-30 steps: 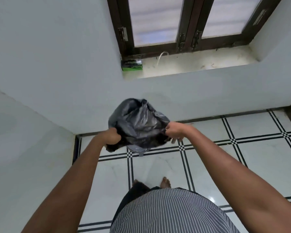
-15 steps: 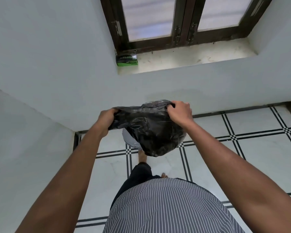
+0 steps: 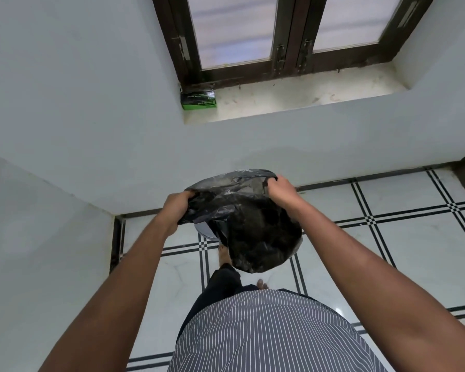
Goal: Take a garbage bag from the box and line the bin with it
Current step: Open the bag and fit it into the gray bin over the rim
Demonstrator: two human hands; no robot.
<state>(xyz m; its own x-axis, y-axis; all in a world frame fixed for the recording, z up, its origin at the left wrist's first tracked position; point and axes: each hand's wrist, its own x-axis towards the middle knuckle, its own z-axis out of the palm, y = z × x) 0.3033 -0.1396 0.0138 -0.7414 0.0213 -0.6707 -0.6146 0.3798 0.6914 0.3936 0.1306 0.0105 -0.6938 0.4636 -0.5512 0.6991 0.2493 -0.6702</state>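
While the person stands barefoot on the tiled floor, both hands hold a black garbage bag out in front of the body, above the floor and near the wall below the window. The left hand grips the bag's edge on its left side with curled fingers, and the right hand grips the opposite edge, slightly higher and farther from the body, with the fingers hooked over the plastic. Between the two hands the mouth of the bag is spread into a wide oval, and the rest of the bag billows downward and to the right as a rounded, crumpled mass. Just under the bag's left side a curved grey rim shows, apparently the bin, though most of it is hidden by the bag and I cannot tell whether the plastic touches it. A green box sits on the window sill, tucked into its left corner against the dark window frame, well apart from the hands. The striped shirt fills the lower middle of the view, and one bare foot shows just below the bag.
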